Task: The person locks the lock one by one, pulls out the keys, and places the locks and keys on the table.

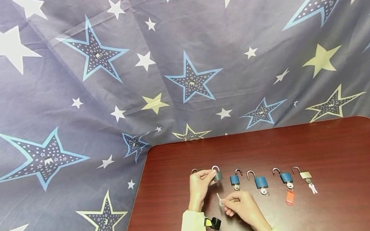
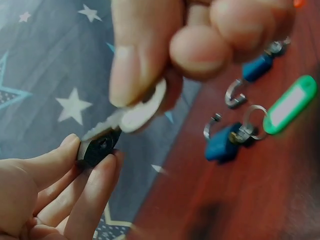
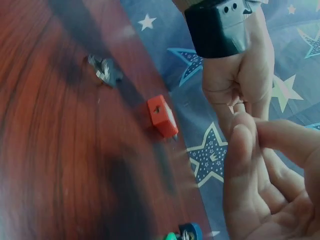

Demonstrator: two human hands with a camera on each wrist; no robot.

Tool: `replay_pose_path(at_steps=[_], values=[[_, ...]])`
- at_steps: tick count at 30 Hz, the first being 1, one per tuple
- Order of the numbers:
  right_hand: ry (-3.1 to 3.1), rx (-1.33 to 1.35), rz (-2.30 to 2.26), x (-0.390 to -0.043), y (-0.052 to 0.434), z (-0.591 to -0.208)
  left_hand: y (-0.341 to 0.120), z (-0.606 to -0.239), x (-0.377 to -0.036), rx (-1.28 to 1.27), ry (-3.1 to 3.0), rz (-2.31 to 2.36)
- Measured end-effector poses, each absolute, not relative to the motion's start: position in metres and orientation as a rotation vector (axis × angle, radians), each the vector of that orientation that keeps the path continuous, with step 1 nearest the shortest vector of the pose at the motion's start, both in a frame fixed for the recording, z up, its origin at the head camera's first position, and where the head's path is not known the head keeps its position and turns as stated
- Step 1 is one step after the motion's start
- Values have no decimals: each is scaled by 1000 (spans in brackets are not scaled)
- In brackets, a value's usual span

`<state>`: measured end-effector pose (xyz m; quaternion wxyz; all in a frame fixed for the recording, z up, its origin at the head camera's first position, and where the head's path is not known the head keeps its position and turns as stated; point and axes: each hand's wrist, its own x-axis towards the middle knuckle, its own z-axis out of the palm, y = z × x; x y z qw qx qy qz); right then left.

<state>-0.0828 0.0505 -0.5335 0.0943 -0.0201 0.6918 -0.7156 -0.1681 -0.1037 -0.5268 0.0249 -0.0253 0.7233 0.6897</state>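
Observation:
My left hand (image 1: 198,188) pinches a small dark padlock (image 1: 218,176) by its body, its silver shackle pointing up. The keyhole end of that padlock (image 2: 101,146) shows in the left wrist view, held between thumb and fingers of the left hand (image 2: 75,200). Just below it, my right hand (image 1: 242,207) holds a key (image 1: 219,199) by its head, between thumb and forefinger. In the left wrist view the key's blade (image 2: 102,125) overlaps the padlock's edge; whether they touch I cannot tell. The right wrist view shows the right hand (image 3: 270,185), with the key hidden.
Right of my hands lie blue padlocks (image 1: 261,182) and a brass padlock (image 1: 305,175), shackles open, keys in or hanging from them. An orange tag (image 1: 289,197) and a green tag (image 2: 290,104) hang there. A red padlock (image 3: 162,116) and loose keys (image 3: 105,70) lie on the table.

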Motion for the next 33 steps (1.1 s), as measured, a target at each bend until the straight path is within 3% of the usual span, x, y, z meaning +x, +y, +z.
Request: replay_pose_path(at_steps=[19, 33], values=[[2522, -207, -1577, -71, 46, -552, -107, -548, -172, 27, 2523, 1723], [2734, -219, -1390, -71, 42, -563, -103, -556, -172, -11, 2570, 1682]])
